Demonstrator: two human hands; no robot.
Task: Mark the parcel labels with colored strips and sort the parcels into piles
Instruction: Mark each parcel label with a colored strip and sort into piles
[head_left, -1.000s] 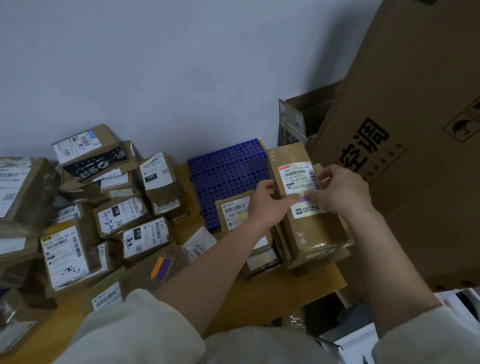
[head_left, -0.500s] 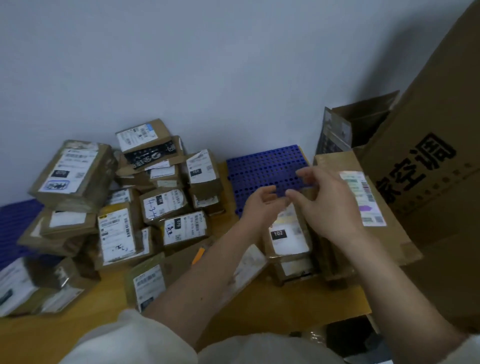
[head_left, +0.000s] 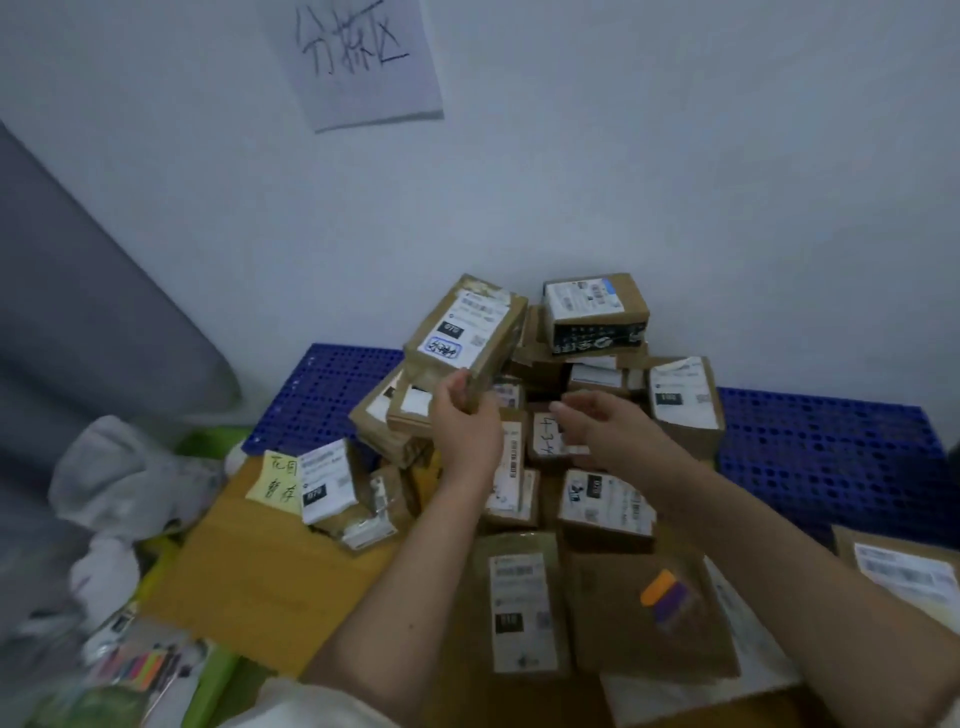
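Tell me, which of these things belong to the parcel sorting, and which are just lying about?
Part of the job:
- lifted parcel, gripped by the left hand
- right hand, open over the parcel pile
- orange and purple strips stuck on a parcel
- pack of colored strips
- yellow note

Just lying about:
- white cloth
- blue mat
- wall sign

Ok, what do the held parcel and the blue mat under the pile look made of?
Held parcel: brown corrugated cardboard by the look, matte, with glossy tape bands and a white paper label. The left hand grips its lower end. Blue mat: probably moulded plastic, a rigid grid of small holes, slightly shiny.
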